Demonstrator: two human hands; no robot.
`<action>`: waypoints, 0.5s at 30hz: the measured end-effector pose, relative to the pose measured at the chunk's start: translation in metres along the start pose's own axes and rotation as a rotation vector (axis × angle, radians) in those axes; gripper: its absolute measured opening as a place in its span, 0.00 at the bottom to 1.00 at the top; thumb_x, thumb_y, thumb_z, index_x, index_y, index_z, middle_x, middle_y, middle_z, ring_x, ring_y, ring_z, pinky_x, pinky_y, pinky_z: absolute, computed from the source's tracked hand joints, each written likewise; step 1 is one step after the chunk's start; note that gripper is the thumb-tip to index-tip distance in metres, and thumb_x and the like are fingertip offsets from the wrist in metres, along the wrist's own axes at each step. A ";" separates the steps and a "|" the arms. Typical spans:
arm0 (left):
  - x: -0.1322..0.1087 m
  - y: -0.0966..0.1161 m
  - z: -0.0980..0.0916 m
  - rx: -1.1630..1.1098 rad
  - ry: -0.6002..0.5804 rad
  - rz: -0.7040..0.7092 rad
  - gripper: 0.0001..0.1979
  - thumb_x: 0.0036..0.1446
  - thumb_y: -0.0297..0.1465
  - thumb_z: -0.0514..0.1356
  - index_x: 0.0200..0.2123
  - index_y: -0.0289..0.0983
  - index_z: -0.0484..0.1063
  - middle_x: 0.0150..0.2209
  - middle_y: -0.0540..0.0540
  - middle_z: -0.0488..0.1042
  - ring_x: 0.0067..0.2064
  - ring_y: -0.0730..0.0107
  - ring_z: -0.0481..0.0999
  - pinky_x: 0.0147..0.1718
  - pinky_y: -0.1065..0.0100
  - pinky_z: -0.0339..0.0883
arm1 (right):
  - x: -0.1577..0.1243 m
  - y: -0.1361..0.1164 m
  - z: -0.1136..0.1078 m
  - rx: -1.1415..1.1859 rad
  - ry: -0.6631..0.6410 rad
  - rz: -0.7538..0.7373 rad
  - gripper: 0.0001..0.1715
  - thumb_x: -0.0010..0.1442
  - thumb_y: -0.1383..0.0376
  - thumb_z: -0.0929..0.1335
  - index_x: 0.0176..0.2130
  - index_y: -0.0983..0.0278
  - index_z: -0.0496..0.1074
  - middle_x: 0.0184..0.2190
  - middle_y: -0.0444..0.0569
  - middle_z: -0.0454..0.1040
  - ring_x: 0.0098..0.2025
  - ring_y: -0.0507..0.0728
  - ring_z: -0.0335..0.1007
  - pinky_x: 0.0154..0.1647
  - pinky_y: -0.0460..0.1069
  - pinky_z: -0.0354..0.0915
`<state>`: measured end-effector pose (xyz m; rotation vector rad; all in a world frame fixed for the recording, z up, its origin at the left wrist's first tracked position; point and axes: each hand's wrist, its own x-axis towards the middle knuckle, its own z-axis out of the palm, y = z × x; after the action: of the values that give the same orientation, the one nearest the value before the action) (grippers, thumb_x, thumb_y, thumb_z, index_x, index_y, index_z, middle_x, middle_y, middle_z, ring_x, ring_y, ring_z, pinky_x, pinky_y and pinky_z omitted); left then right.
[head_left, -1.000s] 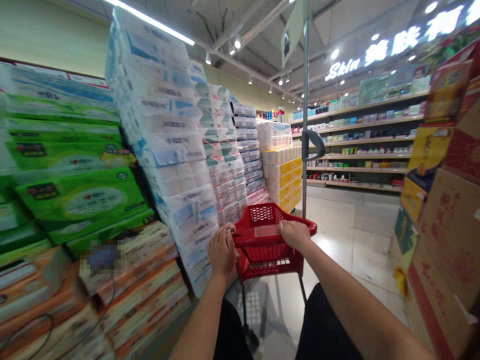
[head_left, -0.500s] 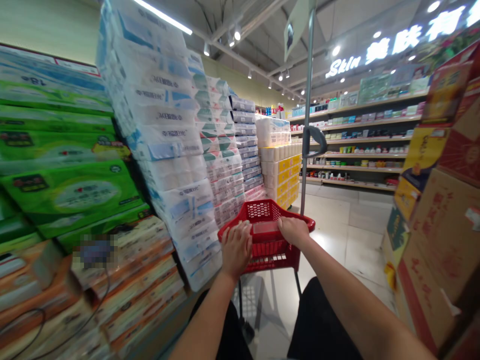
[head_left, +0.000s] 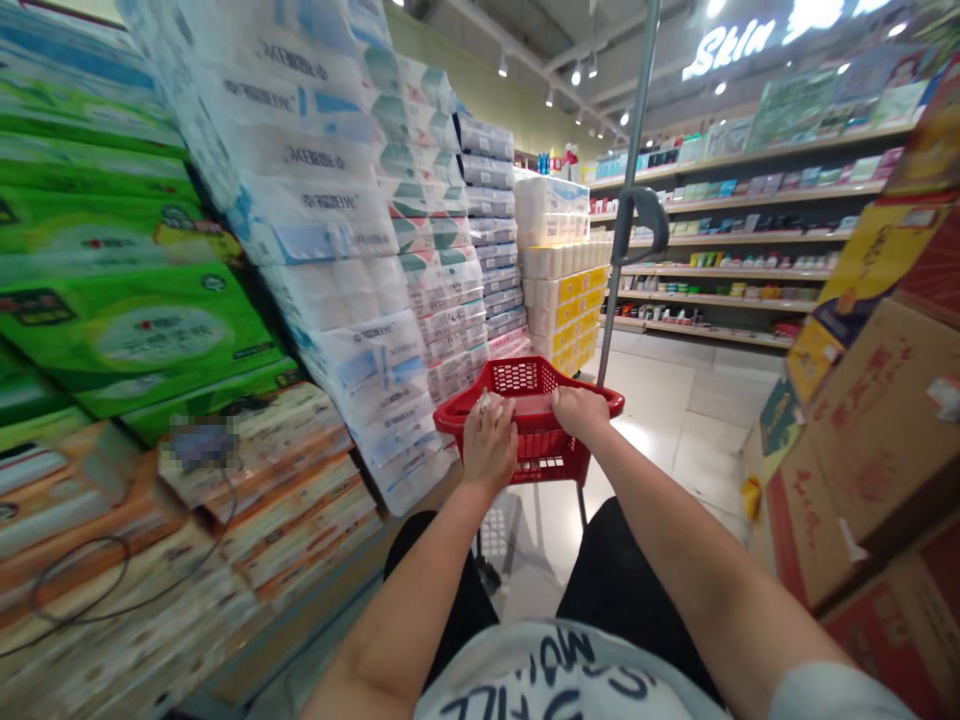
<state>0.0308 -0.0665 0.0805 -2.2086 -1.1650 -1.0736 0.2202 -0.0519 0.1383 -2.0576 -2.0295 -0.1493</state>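
A red plastic shopping cart [head_left: 551, 442] stands right in front of me, its basket perforated with small holes. My left hand [head_left: 490, 440] is curled over the left part of its handle, fingers forward. Further right on the same handle, my right hand [head_left: 582, 412] is wrapped round the bar. A short stretch of handle shows between the two hands. A tall grey pole [head_left: 637, 120] with a grey loop-shaped fitting rises at the cart's right side. What I see of the basket's inside shows no goods.
Tall stacks of white paper packs [head_left: 322, 200] and green packs [head_left: 142, 330] line the left. Orange-and-white packs [head_left: 292, 530] with a dark cable lie low beside me. Cardboard boxes [head_left: 885, 430] border the right. Ahead are shelves [head_left: 735, 265] across a pale tiled floor [head_left: 675, 430].
My view has tilted down, so the cart and stacks sit higher and my shirt shows. The left hand appears slightly further right along the handle; both hands stay on it.
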 end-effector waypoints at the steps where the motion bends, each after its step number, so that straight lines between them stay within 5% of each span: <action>1: 0.000 -0.002 -0.001 0.015 -0.016 0.008 0.23 0.64 0.32 0.50 0.61 0.38 0.58 0.60 0.38 0.62 0.64 0.54 0.55 0.61 0.49 0.50 | -0.001 0.001 0.001 -0.015 0.011 -0.018 0.25 0.67 0.63 0.51 0.43 0.66 0.72 0.43 0.59 0.76 0.45 0.62 0.74 0.45 0.54 0.65; 8: 0.003 -0.035 -0.013 0.078 -0.128 0.017 0.23 0.66 0.38 0.47 0.62 0.42 0.57 0.61 0.43 0.62 0.62 0.56 0.57 0.61 0.52 0.49 | -0.007 -0.005 0.004 -0.044 0.053 -0.015 0.29 0.69 0.59 0.49 0.44 0.67 0.71 0.39 0.59 0.77 0.43 0.62 0.75 0.44 0.56 0.66; 15: 0.023 -0.049 0.006 0.073 -0.141 -0.059 0.20 0.66 0.35 0.46 0.59 0.40 0.62 0.58 0.41 0.65 0.58 0.57 0.63 0.56 0.54 0.57 | 0.013 0.003 0.006 0.006 0.046 0.047 0.27 0.68 0.58 0.50 0.46 0.65 0.71 0.39 0.58 0.77 0.44 0.62 0.75 0.45 0.56 0.64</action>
<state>0.0008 -0.0237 0.0959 -2.2358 -1.3143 -0.8956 0.2229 -0.0375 0.1359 -2.0765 -1.9510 -0.1795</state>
